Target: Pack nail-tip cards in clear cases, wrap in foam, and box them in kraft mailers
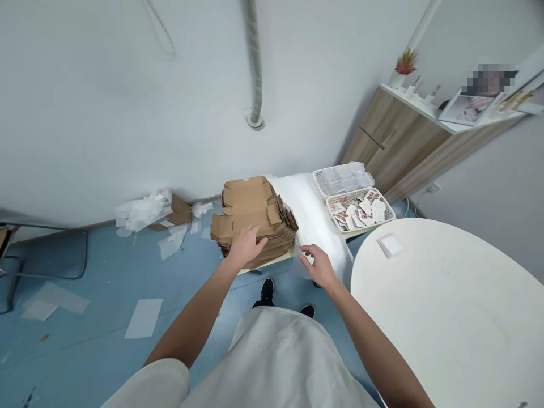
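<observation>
A tall stack of flattened brown cardboard boxes (249, 198) lies on a low table against the wall. My left hand (246, 246) is over the near edge of the top box, fingers stretched out; whether it presses on the cardboard I cannot tell. To the right of the stack, my right hand (318, 265) hovers with thumb and fingers apart and nothing between them. Just behind it is a pile of white, translucent packing sheets (317, 215), which droops over the table's front edge.
Two white baskets sit right of the sheets: one basket (389, 214) holds printed cards, the other (317, 180) clear plastic packets. A round white table (450, 306) bears a small white pad (390, 246). Scrap paper (144, 318) and a crumpled plastic heap (144, 212) litter the floor.
</observation>
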Demonstrator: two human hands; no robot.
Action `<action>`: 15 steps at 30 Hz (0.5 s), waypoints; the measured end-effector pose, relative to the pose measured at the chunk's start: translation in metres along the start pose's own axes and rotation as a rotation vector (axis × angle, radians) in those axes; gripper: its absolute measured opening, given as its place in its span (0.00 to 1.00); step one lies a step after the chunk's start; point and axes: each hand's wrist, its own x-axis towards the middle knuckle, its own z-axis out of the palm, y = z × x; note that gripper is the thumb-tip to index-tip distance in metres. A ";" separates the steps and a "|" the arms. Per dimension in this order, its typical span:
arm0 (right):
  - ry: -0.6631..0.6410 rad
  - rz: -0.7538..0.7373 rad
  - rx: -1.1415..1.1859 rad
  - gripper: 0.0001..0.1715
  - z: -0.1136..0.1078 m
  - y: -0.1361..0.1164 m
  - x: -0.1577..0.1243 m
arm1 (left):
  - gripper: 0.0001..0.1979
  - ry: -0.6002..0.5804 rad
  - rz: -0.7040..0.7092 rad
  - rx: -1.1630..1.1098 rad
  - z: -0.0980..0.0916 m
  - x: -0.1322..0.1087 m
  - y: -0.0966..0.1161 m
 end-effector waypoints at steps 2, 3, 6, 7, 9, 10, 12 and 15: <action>0.002 -0.107 -0.089 0.16 0.015 -0.022 0.021 | 0.27 -0.019 -0.026 0.053 -0.005 0.005 -0.022; -0.004 -0.152 -0.135 0.17 0.024 -0.032 0.032 | 0.27 -0.025 -0.032 0.063 -0.006 0.007 -0.031; -0.048 -0.226 -0.283 0.19 0.049 -0.058 0.061 | 0.29 -0.027 -0.034 0.048 -0.003 0.012 -0.050; -0.061 -0.233 -0.329 0.19 0.057 -0.063 0.070 | 0.30 -0.026 -0.032 0.040 -0.001 0.013 -0.054; -0.066 -0.230 -0.409 0.21 0.069 -0.071 0.084 | 0.32 -0.024 -0.030 0.028 0.005 0.013 -0.060; -0.056 -0.218 -0.446 0.22 0.073 -0.073 0.090 | 0.33 -0.031 -0.032 0.019 0.008 0.013 -0.063; -0.022 -0.166 -0.510 0.25 0.079 -0.073 0.099 | 0.34 -0.056 -0.055 -0.019 0.014 0.012 -0.067; 0.021 -0.071 -0.553 0.29 0.081 -0.066 0.104 | 0.35 -0.099 -0.100 -0.092 0.020 0.008 -0.071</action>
